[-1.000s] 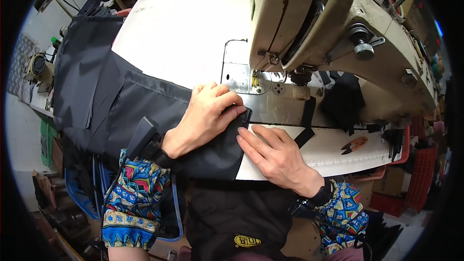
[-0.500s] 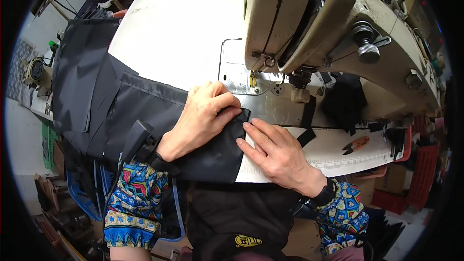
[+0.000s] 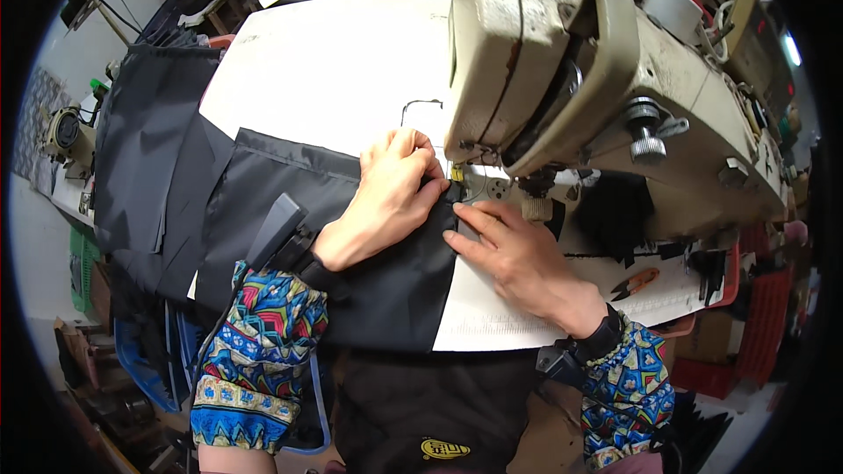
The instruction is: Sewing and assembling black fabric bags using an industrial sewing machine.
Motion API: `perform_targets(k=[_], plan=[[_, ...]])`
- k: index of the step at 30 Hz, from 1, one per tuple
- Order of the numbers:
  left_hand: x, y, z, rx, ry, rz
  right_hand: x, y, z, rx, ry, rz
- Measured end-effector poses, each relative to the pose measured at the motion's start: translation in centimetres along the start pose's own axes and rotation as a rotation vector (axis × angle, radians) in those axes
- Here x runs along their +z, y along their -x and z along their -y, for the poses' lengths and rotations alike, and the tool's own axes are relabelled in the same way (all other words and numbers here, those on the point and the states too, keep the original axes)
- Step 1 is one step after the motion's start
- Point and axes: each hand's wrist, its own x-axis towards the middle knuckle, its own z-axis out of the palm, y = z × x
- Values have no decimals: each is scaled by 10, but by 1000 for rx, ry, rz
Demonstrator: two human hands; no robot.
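Observation:
A black fabric panel [image 3: 378, 298] lies across the front of the sewing machine [image 3: 492, 44], its right edge on the white table. My left hand [image 3: 393, 186] is closed on the panel's upper right corner, thumb and fingers pinching it right by the presser foot [image 3: 457, 173]. My right hand [image 3: 527, 259] lies nearly flat with its fingers stretched out, the index and middle fingertips touching the fabric's right edge. The needle tip cannot be made out.
Orange-handled thread snips [image 3: 636, 283] lie on the white table at the right, near a printed ruler scale [image 3: 562, 326]. Dark scraps [image 3: 615, 215] are bunched under the machine arm. More black panels [image 3: 154, 149] hang over the left side. A blue-rimmed bin [image 3: 140, 369] stands below.
Both hands have moved up and slightly right with the fabric, bringing its corner up to the presser foot. The view has also shifted, so the machine sits lower in it.

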Motion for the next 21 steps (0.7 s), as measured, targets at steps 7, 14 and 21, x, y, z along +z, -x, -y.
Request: perform_targets(k=[7, 14, 21], plan=[[-5, -16, 16, 8, -75, 13, -1, -14, -9, 4, 61, -57], [1, 2, 11, 229, -26, 73, -33, 63, -12, 242, 71, -482], [-23, 32, -21, 306, -185, 228, -59, 179, -69, 805, 927, -940]])
